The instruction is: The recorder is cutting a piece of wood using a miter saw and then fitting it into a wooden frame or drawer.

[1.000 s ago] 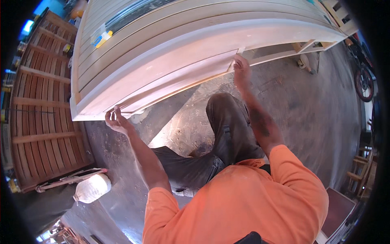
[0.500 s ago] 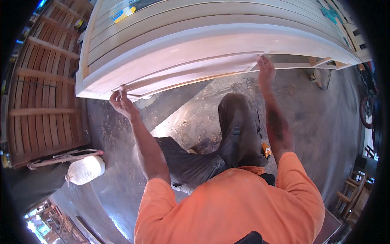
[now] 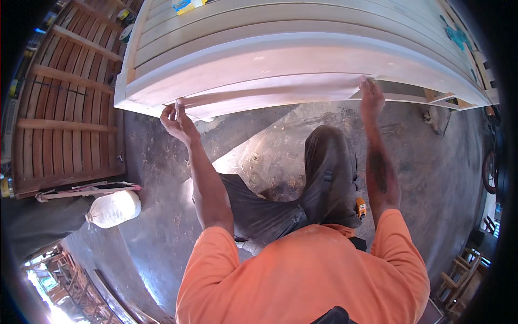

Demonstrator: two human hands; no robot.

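A long pale wooden panel (image 3: 275, 90), much like a drawer front, sits in the opening along the front of a pale wooden furniture piece (image 3: 307, 56). My left hand (image 3: 178, 121) grips the panel's left end, thumb up at its top edge and fingers curled below. At the other end, my right hand (image 3: 371, 100) pinches the right edge, fingertips close to the frame above. Just right of it, another opening (image 3: 402, 89) in the frame shows dark space. Behind the panel, its back is hidden.
A slatted brown wooden piece (image 3: 70, 108) stands at left, near a whitish plastic jug (image 3: 114, 209). A yellow-and-blue packet (image 3: 188, 5) and a teal object (image 3: 456, 35) lie on the slatted top. An orange tool (image 3: 361, 207) is by my right leg; wooden chairs (image 3: 458, 275) stand right.
The view has shifted, so the furniture appears farther right and higher. The panel covers its opening more closely, with less of the lower rail showing. Both hands keep hold of its ends.
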